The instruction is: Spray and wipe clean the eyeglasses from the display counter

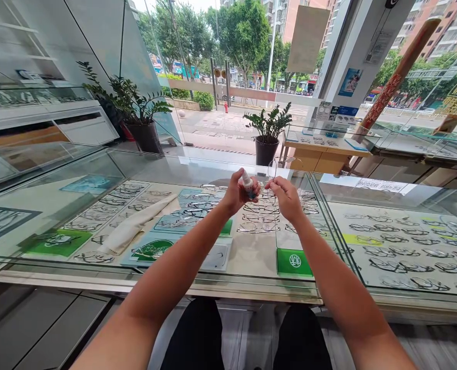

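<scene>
Above the glass counter, my left hand (236, 194) is wrapped round a small white spray bottle (248, 186), held upright with its nozzle at the top. Close by on the right, my right hand (285, 198) pinches a pair of thin-rimmed eyeglasses (273, 168), whose lenses stand up above the fingers. The bottle and the eyeglasses are near each other; whether they touch is too small to tell. Rows of eyeglasses (257, 218) lie below both hands inside the counter.
A beige cloth (136, 224) lies on the glass counter (247, 282) to the left. Green cards (294, 261) and more frames (417, 239) show under the glass. Beyond the counter stand potted plants (267, 149) and a wooden table (319, 158) by the window.
</scene>
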A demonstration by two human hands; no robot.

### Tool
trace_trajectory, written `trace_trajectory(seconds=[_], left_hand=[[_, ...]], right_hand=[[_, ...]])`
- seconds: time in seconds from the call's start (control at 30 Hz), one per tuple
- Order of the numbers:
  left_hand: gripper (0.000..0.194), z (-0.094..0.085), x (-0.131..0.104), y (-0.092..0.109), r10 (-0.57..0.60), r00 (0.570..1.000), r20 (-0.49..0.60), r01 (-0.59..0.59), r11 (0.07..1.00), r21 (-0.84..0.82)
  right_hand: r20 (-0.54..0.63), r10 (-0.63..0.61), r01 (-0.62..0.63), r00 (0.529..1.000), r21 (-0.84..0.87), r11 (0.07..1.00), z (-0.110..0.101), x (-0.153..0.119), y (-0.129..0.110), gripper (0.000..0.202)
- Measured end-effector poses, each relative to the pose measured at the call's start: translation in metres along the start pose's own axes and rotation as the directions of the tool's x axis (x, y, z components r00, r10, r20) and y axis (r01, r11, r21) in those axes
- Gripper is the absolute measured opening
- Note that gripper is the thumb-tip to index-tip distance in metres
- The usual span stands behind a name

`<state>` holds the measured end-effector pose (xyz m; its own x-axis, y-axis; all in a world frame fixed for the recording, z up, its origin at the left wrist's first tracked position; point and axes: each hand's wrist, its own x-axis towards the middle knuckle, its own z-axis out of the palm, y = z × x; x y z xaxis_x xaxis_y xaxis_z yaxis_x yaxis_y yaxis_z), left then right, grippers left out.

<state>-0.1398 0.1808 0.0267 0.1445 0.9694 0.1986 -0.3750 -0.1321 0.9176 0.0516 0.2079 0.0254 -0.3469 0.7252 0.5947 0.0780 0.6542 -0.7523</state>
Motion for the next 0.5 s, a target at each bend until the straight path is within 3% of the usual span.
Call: trace_trajectory(seconds=[0.1, 0.2, 0.5], left_hand=[[0.069, -0.002, 0.004, -0.008, 0.122, 0.985, -0.12, -0.093, 0.97, 0.225], [0.065, -0.003, 0.006, -0.012, 0.218, 0.967, -0.131, -0.156, 0.916, 0.371], [0.063, -0.002, 0.004, -0.01, 0.288, 0.951, -0.117, -0.219, 0.887, 0.406]], right_hand=[[0.083, 0.044, -0.05, 0.996, 0.076, 0.996, 0.0, -0.001, -0.003, 0.03], [0.136, 0.062, -0.079, 0.989, 0.124, 0.989, 0.001, -0.002, -0.005, 0.03], [0.211, 0.05, -0.084, 0.976, 0.153, 0.985, 0.005, -0.003, -0.008, 0.031]])
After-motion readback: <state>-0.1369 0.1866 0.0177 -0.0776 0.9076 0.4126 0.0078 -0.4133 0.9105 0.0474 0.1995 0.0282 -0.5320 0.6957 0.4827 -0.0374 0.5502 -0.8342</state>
